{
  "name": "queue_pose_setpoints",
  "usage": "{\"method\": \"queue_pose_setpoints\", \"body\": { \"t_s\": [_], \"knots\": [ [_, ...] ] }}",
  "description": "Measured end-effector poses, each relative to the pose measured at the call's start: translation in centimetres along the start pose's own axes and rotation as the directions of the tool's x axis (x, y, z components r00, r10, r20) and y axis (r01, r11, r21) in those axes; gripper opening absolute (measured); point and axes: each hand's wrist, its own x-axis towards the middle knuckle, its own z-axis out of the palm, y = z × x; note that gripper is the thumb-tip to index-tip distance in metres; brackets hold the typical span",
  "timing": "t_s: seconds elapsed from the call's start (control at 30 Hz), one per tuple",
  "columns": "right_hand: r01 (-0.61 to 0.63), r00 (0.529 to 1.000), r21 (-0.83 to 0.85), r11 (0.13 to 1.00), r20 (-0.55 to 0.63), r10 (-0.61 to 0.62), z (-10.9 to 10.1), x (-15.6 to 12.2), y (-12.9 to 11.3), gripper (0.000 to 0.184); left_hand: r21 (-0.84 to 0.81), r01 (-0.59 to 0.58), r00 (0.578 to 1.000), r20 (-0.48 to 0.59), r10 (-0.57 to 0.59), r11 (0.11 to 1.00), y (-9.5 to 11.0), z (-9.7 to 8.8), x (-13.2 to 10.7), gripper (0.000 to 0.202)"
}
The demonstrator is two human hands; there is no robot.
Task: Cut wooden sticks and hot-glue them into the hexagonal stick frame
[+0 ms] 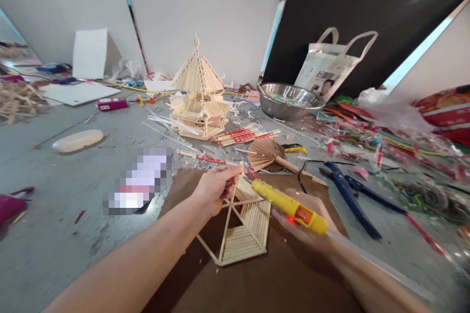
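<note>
My left hand [219, 185] pinches a wooden stick, mostly hidden by the fingers, over the far edge of a flat six-sided stick frame [244, 239]. Some of the frame's triangular sections are filled with rows of pale sticks; others are open. My right hand [306, 212] grips a yellow hot glue gun [290, 205], its nozzle pointing at my left fingertips. A red light glows at the gun, and a long clear glue stick [382, 266] sticks out of its back. The frame lies on a brown sheet [176, 281].
A stick pagoda [200, 107] stands at the back. Near it are red-wrapped stick bundles [247, 134], a steel bowl [288, 102] and a white bag [326, 71]. Blue-handled pliers [352, 193] and a paper fan [266, 154] lie right; a phone [141, 181] lies left.
</note>
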Motion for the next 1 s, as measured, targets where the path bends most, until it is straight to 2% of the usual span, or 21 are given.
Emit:
{"method": "queue_pose_setpoints", "body": {
  "t_s": [1.0],
  "knots": [
    [-0.011,1.000,-0.014,1.000,0.002,0.012,-0.04,-0.16,0.13,0.022,0.014,0.006,1.000,0.012,-0.006,1.000,-0.05,0.02,-0.02,0.024]
  ]
}}
